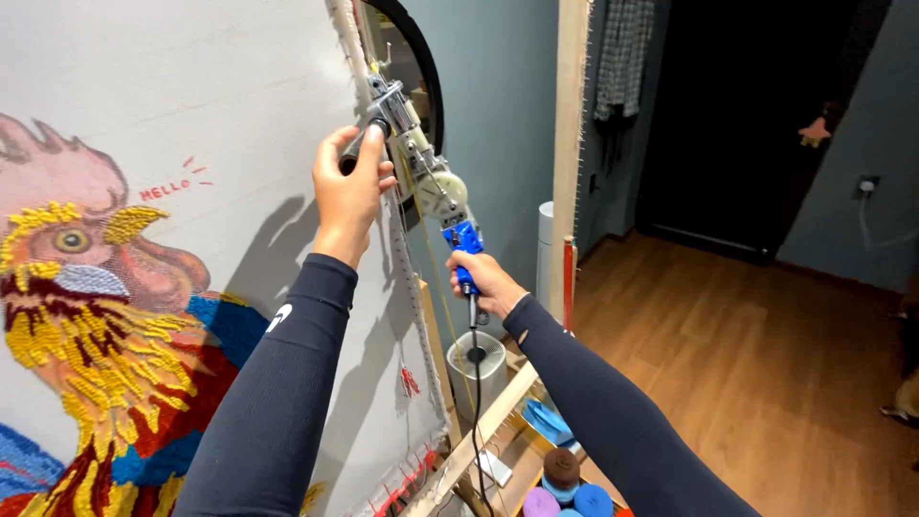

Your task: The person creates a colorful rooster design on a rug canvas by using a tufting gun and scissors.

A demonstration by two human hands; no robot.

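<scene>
The two dark sleeves (287, 402) are reaching up from the bottom edge. At the far left a tufted rooster picture (86, 316) is filling the stretched white cloth (191, 77). The left hand (352, 187) is closing around the black front handle of the tufting gun (426, 163), near the cloth's right edge. The right hand (486, 280) is gripping the gun's blue rear handle, lower. Yarn cones (565, 483) are standing below, and the wooden frame post (570, 144) is rising at the right.

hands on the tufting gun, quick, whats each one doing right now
Left hand: closed around the black front handle of the metal tufting gun.
Right hand: closed on the gun's blue rear grip.
</scene>
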